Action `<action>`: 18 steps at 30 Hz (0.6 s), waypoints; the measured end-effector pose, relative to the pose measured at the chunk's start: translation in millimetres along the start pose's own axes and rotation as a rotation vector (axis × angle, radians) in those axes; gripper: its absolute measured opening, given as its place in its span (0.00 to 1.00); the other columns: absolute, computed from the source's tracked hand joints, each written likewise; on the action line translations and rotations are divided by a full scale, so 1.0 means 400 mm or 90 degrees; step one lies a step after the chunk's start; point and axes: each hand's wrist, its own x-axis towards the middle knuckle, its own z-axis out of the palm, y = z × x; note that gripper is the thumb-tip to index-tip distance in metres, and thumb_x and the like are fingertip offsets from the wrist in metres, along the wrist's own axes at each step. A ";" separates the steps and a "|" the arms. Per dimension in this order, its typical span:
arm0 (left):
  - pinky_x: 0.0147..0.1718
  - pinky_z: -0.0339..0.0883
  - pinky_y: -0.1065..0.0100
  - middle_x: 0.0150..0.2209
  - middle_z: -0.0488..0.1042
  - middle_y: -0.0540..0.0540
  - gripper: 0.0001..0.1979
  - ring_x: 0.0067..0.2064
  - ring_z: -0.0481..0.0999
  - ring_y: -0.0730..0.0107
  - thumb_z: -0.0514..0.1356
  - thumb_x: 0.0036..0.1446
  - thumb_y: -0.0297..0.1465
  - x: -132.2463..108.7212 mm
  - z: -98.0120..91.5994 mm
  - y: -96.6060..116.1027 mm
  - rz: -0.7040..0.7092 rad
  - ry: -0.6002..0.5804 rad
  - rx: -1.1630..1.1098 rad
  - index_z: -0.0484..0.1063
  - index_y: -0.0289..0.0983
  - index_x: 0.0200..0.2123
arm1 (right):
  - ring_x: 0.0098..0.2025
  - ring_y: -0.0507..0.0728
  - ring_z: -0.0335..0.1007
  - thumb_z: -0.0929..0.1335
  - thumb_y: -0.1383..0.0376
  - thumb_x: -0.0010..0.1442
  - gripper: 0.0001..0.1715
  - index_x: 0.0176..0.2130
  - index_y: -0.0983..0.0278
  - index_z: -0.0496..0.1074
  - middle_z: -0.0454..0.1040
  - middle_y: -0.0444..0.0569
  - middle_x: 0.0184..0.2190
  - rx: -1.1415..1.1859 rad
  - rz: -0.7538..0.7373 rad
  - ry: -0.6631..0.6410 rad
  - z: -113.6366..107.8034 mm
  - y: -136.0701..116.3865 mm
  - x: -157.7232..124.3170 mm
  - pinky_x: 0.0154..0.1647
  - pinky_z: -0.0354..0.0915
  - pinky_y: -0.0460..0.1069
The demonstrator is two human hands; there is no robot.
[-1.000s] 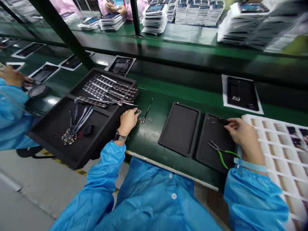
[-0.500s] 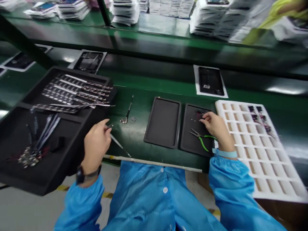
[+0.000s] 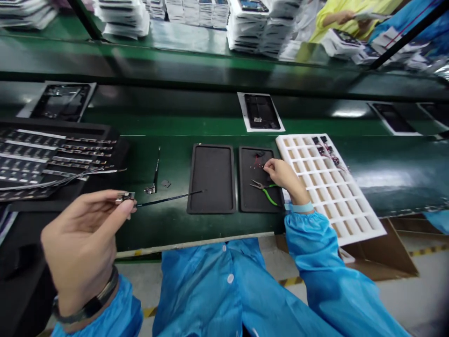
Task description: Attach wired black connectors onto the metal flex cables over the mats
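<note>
My left hand (image 3: 84,238) is raised near the camera and pinches the metal end of a thin black cable part (image 3: 168,199), whose strip points right over the green bench. My right hand (image 3: 282,175) rests on the right black pad (image 3: 259,201), fingers closed on a small dark part with red wires (image 3: 258,159). Green-handled pliers (image 3: 264,191) lie on that pad just left of the wrist. The left black pad (image 3: 211,178) sits beside it. A second cable part (image 3: 155,175) lies on the bench.
A black tray of component strips (image 3: 52,150) is at the left. A white compartment tray (image 3: 329,187) lies right of the pads. Phone frames on white sheets (image 3: 261,112) ride the belt behind. Stacks of trays (image 3: 252,28) and a person in yellow (image 3: 351,16) are beyond. A cardboard box (image 3: 393,252) sits below.
My left hand lifted the cable part off the bench and drew it back toward me. My right hand stayed on the right pad. The view swung to the right.
</note>
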 end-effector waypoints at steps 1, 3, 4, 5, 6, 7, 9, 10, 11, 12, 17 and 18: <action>0.33 0.84 0.48 0.33 0.82 0.52 0.08 0.33 0.82 0.51 0.75 0.48 0.38 0.012 0.016 -0.008 0.000 -0.011 -0.044 0.84 0.55 0.34 | 0.31 0.57 0.72 0.69 0.70 0.65 0.06 0.36 0.64 0.77 0.80 0.51 0.31 0.004 0.003 0.004 0.000 0.003 -0.005 0.35 0.59 0.50; 0.32 0.82 0.56 0.33 0.82 0.52 0.10 0.33 0.80 0.58 0.76 0.48 0.34 0.038 0.049 -0.026 -0.001 -0.033 -0.159 0.83 0.51 0.35 | 0.31 0.57 0.72 0.69 0.70 0.64 0.07 0.41 0.65 0.78 0.80 0.50 0.31 0.014 0.010 0.005 -0.001 0.009 -0.013 0.35 0.60 0.49; 0.31 0.80 0.59 0.33 0.82 0.52 0.11 0.33 0.80 0.61 0.76 0.48 0.31 0.053 0.068 -0.033 -0.001 -0.051 -0.222 0.83 0.48 0.35 | 0.30 0.56 0.72 0.69 0.70 0.64 0.09 0.44 0.66 0.79 0.80 0.49 0.30 0.032 0.011 -0.002 -0.003 0.013 -0.016 0.35 0.61 0.49; 0.31 0.78 0.62 0.33 0.81 0.52 0.11 0.32 0.79 0.63 0.76 0.49 0.29 0.067 0.089 -0.037 -0.002 -0.074 -0.279 0.81 0.46 0.35 | 0.30 0.56 0.72 0.70 0.70 0.63 0.11 0.46 0.66 0.79 0.79 0.48 0.29 0.064 0.013 -0.010 -0.006 0.015 -0.019 0.34 0.62 0.49; 0.30 0.77 0.64 0.33 0.81 0.51 0.11 0.32 0.79 0.65 0.75 0.50 0.27 0.081 0.111 -0.040 -0.003 -0.097 -0.324 0.80 0.44 0.35 | 0.29 0.56 0.72 0.70 0.68 0.62 0.13 0.47 0.67 0.79 0.79 0.47 0.28 0.106 0.013 -0.019 -0.011 0.017 -0.022 0.34 0.63 0.49; 0.30 0.76 0.65 0.33 0.80 0.51 0.11 0.32 0.79 0.67 0.74 0.51 0.26 0.094 0.135 -0.041 -0.006 -0.118 -0.353 0.79 0.43 0.36 | 0.30 0.56 0.73 0.71 0.66 0.62 0.12 0.46 0.67 0.80 0.79 0.47 0.27 0.157 0.012 -0.022 -0.017 0.017 -0.026 0.34 0.64 0.49; 0.31 0.76 0.67 0.35 0.80 0.50 0.12 0.32 0.79 0.68 0.73 0.52 0.27 0.116 0.188 -0.043 -0.015 -0.155 -0.379 0.78 0.41 0.40 | 0.32 0.58 0.75 0.72 0.58 0.62 0.13 0.40 0.66 0.81 0.80 0.49 0.28 0.256 0.007 0.002 -0.031 0.011 -0.036 0.37 0.68 0.51; 0.31 0.77 0.67 0.36 0.79 0.49 0.14 0.33 0.80 0.68 0.73 0.52 0.28 0.125 0.216 -0.046 -0.022 -0.175 -0.385 0.78 0.41 0.42 | 0.34 0.60 0.77 0.73 0.54 0.62 0.16 0.38 0.65 0.82 0.82 0.51 0.30 0.292 0.000 0.026 -0.037 0.004 -0.043 0.40 0.70 0.53; 0.32 0.77 0.68 0.36 0.79 0.49 0.16 0.33 0.81 0.68 0.73 0.52 0.29 0.130 0.245 -0.051 -0.031 -0.197 -0.392 0.77 0.40 0.44 | 0.37 0.61 0.78 0.73 0.51 0.62 0.19 0.37 0.64 0.82 0.83 0.52 0.32 0.325 -0.009 0.055 -0.041 -0.005 -0.051 0.43 0.72 0.54; 0.32 0.78 0.68 0.36 0.78 0.49 0.18 0.33 0.81 0.68 0.73 0.51 0.30 0.134 0.272 -0.059 -0.042 -0.218 -0.400 0.77 0.40 0.45 | 0.41 0.62 0.79 0.74 0.48 0.62 0.21 0.37 0.64 0.83 0.85 0.53 0.36 0.356 -0.021 0.079 -0.044 -0.015 -0.059 0.47 0.73 0.56; 0.32 0.78 0.69 0.36 0.78 0.48 0.19 0.34 0.83 0.67 0.75 0.49 0.33 0.128 0.379 -0.104 -0.095 -0.279 -0.451 0.73 0.37 0.41 | 0.44 0.60 0.82 0.76 0.49 0.62 0.19 0.41 0.62 0.83 0.85 0.51 0.37 0.562 -0.088 0.096 -0.025 -0.084 -0.074 0.56 0.74 0.57; 0.32 0.78 0.69 0.36 0.78 0.48 0.19 0.35 0.84 0.66 0.76 0.49 0.33 0.124 0.391 -0.110 -0.104 -0.284 -0.460 0.72 0.37 0.40 | 0.41 0.59 0.82 0.77 0.50 0.61 0.18 0.41 0.62 0.83 0.85 0.50 0.35 0.599 -0.094 0.091 -0.018 -0.100 -0.071 0.53 0.74 0.56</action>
